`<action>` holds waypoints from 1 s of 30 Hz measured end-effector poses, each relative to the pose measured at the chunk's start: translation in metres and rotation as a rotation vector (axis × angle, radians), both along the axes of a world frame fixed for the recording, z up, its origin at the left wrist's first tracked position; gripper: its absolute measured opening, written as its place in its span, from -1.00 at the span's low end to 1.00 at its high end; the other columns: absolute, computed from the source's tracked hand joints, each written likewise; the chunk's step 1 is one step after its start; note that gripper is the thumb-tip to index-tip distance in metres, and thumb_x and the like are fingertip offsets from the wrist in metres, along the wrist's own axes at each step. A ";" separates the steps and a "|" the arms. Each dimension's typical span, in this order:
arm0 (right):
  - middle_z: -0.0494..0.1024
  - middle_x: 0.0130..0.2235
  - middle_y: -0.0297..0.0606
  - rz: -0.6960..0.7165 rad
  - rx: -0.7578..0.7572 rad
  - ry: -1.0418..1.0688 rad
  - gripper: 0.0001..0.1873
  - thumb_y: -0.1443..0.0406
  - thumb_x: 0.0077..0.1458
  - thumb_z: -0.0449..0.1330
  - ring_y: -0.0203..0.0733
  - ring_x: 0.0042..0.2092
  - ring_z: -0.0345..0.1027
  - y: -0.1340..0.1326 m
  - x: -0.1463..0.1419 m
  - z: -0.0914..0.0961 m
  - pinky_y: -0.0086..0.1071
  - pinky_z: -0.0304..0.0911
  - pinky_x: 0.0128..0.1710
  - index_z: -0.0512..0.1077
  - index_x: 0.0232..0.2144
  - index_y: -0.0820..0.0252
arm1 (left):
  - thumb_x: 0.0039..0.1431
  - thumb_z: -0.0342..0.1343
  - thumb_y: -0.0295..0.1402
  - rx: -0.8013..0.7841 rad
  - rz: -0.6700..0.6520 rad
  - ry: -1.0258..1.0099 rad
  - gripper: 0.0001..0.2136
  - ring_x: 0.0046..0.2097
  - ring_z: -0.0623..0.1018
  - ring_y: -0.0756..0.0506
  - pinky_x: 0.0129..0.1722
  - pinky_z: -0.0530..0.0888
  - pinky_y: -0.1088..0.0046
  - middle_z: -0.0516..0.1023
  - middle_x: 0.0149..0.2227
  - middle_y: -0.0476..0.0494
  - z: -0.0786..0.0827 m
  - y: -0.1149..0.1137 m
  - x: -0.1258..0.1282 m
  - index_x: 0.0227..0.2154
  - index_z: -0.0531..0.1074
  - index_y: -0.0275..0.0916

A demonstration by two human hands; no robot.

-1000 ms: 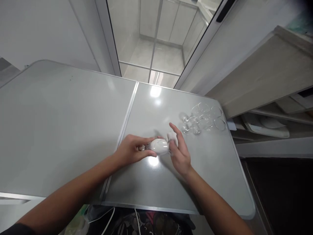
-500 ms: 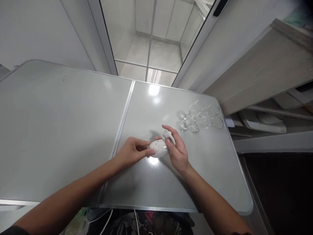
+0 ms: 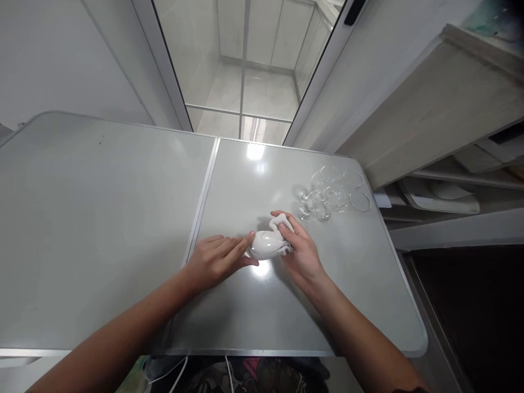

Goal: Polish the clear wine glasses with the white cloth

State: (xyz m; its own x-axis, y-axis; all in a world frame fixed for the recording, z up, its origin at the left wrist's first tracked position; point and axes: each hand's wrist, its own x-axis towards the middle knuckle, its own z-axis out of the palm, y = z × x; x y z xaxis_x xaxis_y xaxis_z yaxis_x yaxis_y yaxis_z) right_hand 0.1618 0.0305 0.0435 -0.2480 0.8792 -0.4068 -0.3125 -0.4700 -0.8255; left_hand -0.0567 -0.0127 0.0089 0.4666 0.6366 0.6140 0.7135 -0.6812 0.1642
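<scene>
A clear stemmed glass [image 3: 266, 245] lies on its side on the grey table [image 3: 102, 207], with a white cloth [image 3: 281, 225] stuffed into its bowl. My left hand [image 3: 215, 262] rests at the stem end, fingers stretched out and touching the glass. My right hand [image 3: 301, 251] is at the bowl's mouth, its fingers closed on the cloth and pressing it into the glass.
Several clear stemmed glasses [image 3: 332, 193] lie together at the table's far right corner. Right of the table stands a wooden shelf unit [image 3: 438, 120] holding white dishes [image 3: 440, 196]. A glass sliding door [image 3: 245, 65] is beyond the table. Cables hang below the near edge.
My left hand has let go of its pinch on the stem, and its fingers now lie straight against the glass. The right hand has pushed the cloth further in.
</scene>
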 end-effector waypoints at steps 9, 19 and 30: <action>0.47 -0.20 -0.30 -0.024 0.255 -0.064 -0.21 0.10 0.04 0.46 -0.18 -0.24 0.40 -0.003 0.002 -0.006 -0.33 0.39 -0.22 0.29 0.26 -0.03 | 0.28 0.30 -0.24 0.003 0.061 -0.129 -0.35 -0.36 0.64 -0.03 -0.35 0.49 0.43 0.71 -0.25 -0.11 -0.002 -0.002 0.007 0.35 0.23 -0.23; 0.58 0.05 -0.13 0.142 1.328 -0.681 -0.52 0.43 0.18 0.20 0.09 0.17 0.43 0.012 0.026 -0.012 0.05 0.27 0.22 0.43 0.14 0.03 | 0.30 0.26 -0.23 -0.017 0.133 -0.061 -0.77 -0.52 0.52 -0.01 -0.47 0.35 0.43 0.54 -0.52 0.04 -0.006 0.001 0.001 -0.14 0.43 -0.25; 0.51 -0.28 -0.31 0.387 0.268 -0.200 -0.75 0.10 0.34 0.12 -0.21 -0.31 0.34 0.011 0.009 -0.007 -0.37 0.24 -0.30 0.46 -0.19 0.14 | 0.26 0.28 -0.40 0.047 -0.098 -0.101 -0.88 -0.33 0.63 -0.03 -0.35 0.46 0.45 0.68 -0.25 -0.15 -0.002 -0.008 0.003 -0.30 0.42 -0.24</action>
State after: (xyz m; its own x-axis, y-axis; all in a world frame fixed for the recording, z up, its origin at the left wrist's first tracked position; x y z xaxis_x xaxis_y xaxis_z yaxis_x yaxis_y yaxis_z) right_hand 0.1703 0.0416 0.0362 -0.5164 0.8183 -0.2523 0.0189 -0.2836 -0.9588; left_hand -0.0537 -0.0203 0.0070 0.4592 0.5604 0.6893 0.6249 -0.7552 0.1977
